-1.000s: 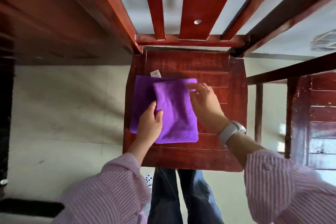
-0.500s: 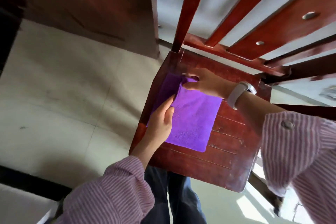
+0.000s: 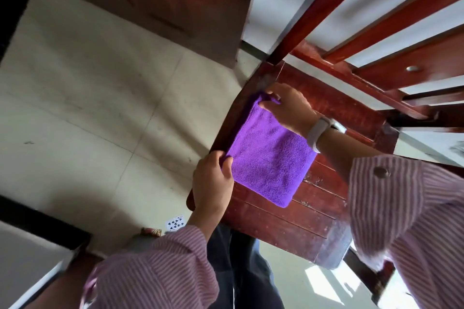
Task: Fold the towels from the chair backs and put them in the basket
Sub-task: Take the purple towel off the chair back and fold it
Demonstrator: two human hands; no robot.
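Left hand (image 3: pixel 213 183) pinches the near left corner of the purple towel (image 3: pixel 270 158), thumb on top and fingers curled under the edge. Right hand (image 3: pixel 288 105) grips the far corner, fingers bent over the cloth; a white band (image 3: pixel 317 130) sits on that wrist. The towel lies folded into a flat rectangle on the wooden chair seat (image 3: pixel 326 208), along its left edge. A playing card (image 3: pixel 175 222) lies on the tiled floor (image 3: pixel 88 108) nearby.

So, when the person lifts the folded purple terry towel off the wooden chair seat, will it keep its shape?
Probably not alone: the folded purple terry towel looks soft and floppy, so its layers may sag open. The left hand and right hand pinch two corners, which should help. It looks light.
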